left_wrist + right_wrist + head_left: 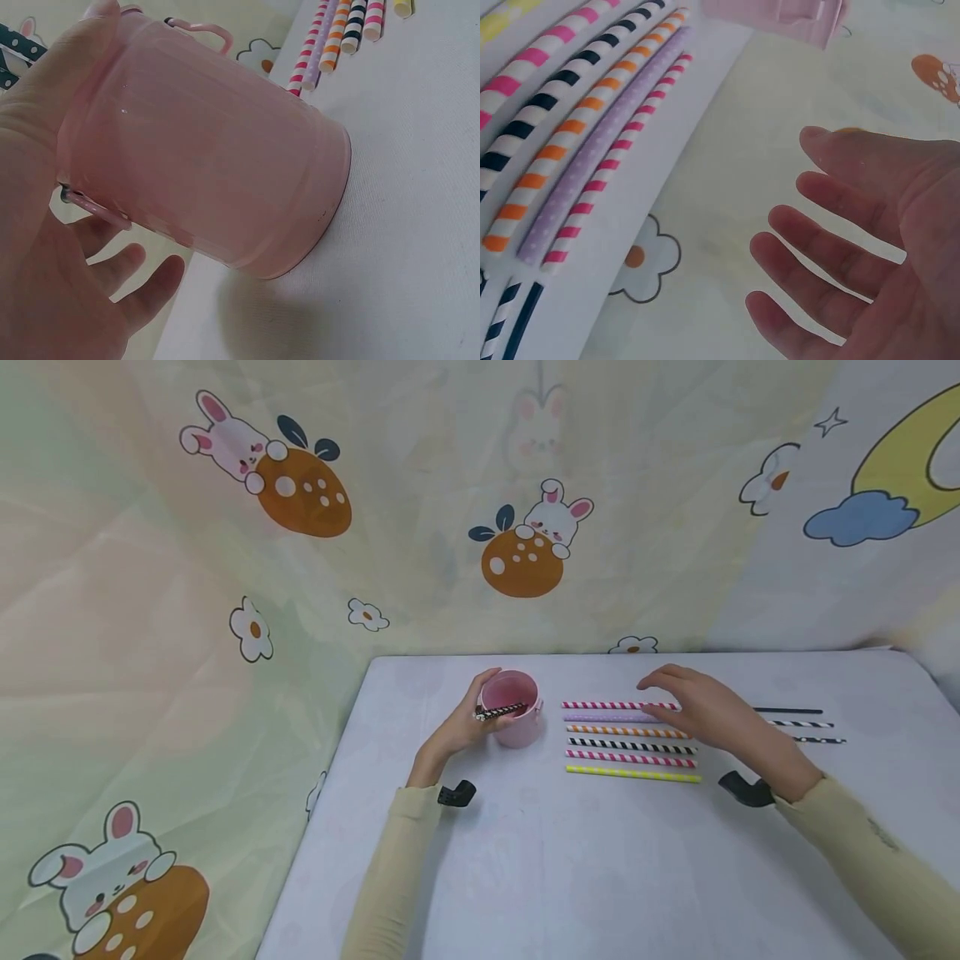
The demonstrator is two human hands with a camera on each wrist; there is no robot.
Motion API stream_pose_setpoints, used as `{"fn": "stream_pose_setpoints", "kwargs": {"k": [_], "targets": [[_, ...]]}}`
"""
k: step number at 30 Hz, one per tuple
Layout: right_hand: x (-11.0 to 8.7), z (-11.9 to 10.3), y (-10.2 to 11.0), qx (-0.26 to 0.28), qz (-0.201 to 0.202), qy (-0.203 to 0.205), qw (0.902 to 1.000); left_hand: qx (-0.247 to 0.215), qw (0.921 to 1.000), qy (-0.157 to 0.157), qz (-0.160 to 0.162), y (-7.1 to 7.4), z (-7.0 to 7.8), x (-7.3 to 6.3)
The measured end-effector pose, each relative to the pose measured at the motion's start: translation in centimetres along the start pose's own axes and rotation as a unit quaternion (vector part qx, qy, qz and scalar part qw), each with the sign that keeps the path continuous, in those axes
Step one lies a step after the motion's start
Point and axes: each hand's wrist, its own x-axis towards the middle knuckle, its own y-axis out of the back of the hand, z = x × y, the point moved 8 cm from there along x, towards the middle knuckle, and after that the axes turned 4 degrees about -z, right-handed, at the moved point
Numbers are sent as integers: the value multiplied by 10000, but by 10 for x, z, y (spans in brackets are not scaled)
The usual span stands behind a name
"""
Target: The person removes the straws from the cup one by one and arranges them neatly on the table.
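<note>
My left hand [463, 723] grips a small pink bucket [517, 737] near its rim, the thumb on the near side. In the left wrist view, a looped pink handle [206, 34] shows on the bucket's side. Black-and-white patterned straws [501, 712] show at the bucket's mouth. To the right my right hand [705, 710] is held empty over the row of straws, fingers apart. Below it lie a pink striped straw [600, 705], a lilac dotted one [600, 718], an orange striped straw [630, 732] and a black striped straw [630, 746].
Nearer me lie another pink striped straw [630, 759] and a yellow one [632, 774]. A black straw [787, 711] and two black-and-white straws [802, 724] show past my right hand. The white table [540, 877] meets a cartoon-printed cloth [420, 568] at its far edge.
</note>
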Motion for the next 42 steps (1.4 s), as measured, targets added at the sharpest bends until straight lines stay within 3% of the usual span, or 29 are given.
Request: {"fn": "stream_pose_setpoints", "kwargs": {"k": [10,17,24,27,33,42], "targets": [[15,-34,4,1,292,648,9975,-41,10000,-35,16,0,5,-3],[30,-54,0,88,41,682,9976,48,10000,-20,-37,0,5,-1],[45,-71,-7,68,-202,789,9967,15,9999,-61,82,0,-22,10],[50,-80,-8,29,-179,899,9958,0,9997,-159,164,1,-24,11],[61,-101,-11,-134,-112,1374,9904,-24,9993,-246,289,2,-25,10],[70,-140,-9,-378,243,2256,9732,-74,9992,-339,221,3,-26,11]]}}
